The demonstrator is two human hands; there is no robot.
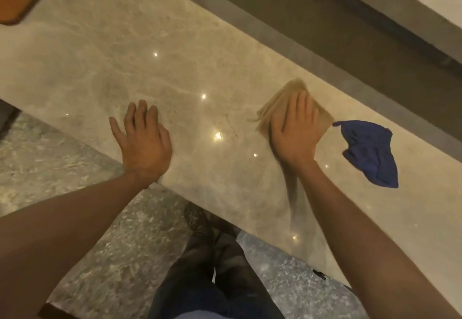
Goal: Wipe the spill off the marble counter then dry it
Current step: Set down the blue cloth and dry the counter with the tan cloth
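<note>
Both hands rest flat on the polished beige marble counter (125,51): the left hand (143,141) lies open with fingers spread near the front edge, holding nothing, and the right hand (295,131) presses with an open palm on a folded tan cloth (282,101). Just beside it, to the right, lies a crumpled dark blue cloth (370,153), untouched. I cannot see the spill clearly. Both cloths look soft and light; the blue one could be pinched anywhere, probably for drying. The glossy stone seems slippery.

Flat right hand (296,129) on tan cloth (277,105)
</note>
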